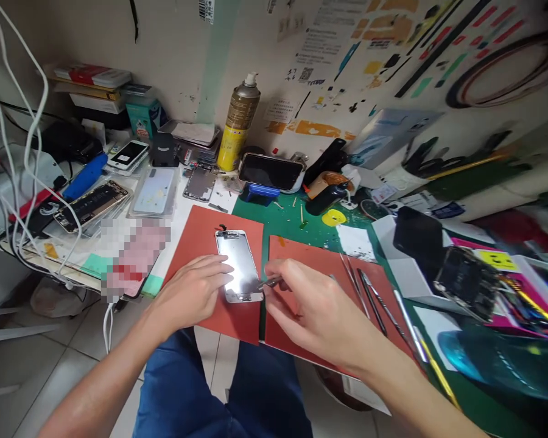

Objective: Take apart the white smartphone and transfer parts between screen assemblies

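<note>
A phone screen assembly [240, 258], metal back up with a white frame, lies on the left red-brown mat [201, 243]. A small dark flex cable sticks out at its far end. My left hand [196, 292] has its fingers stretched out over the screen's left edge, resting on it; the thumb is hidden. In my right hand [305, 298], thumb and fingers pinch a short dark pointed tool [270, 282]. Its tip is at the screen's lower right edge; the hand covers the rest, so its exact kind is unclear.
Tweezers [354, 283] and slim tools [379, 304] lie on the right mat. A phone [271, 172] leans on a blue stand behind, near a yellow spray can [235, 131]. At left are several phones and white cables [31, 140]; an opened phone [466, 280] sits right.
</note>
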A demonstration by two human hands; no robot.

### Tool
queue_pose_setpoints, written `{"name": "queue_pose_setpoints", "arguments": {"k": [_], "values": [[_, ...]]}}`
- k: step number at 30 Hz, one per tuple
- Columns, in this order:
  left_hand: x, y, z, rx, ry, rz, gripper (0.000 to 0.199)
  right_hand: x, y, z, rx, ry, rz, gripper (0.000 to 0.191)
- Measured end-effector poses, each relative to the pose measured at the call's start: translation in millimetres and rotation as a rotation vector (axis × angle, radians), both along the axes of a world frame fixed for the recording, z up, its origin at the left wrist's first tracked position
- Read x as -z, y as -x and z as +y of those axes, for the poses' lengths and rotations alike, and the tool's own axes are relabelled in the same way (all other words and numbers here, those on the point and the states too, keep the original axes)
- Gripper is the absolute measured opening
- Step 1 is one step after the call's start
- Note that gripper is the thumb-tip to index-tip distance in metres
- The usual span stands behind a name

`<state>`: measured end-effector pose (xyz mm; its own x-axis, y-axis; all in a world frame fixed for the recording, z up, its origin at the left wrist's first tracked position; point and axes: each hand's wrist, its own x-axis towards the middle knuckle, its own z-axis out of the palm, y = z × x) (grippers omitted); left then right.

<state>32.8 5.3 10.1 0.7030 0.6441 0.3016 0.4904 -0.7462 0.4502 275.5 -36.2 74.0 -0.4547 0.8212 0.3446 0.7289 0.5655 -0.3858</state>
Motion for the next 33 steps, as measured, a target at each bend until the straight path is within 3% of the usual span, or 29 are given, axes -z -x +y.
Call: {"name": "queue_pose_setpoints", "arguments": {"k": [18, 23, 33], "values": [[-1.4, -0.9, -1.2, -0.002, -0.014, -0.012, 0.041, 0.8, -1.0, -3.5, 0.028, -0.010, -0.008, 0.004], [-2.4, -1.1, -1.6, -0.003, -0.008, -0.003, 0.042, 2.1, 0.4, -4.2, 0.031, -0.095, -0.003, 0.005], [1.1, -0.7, -1.0, -0.003, -0.016, -0.003, 0.039, 9.0, 1.4, -8.5, 0.088, -0.119, 0.026, 0.002]]}}
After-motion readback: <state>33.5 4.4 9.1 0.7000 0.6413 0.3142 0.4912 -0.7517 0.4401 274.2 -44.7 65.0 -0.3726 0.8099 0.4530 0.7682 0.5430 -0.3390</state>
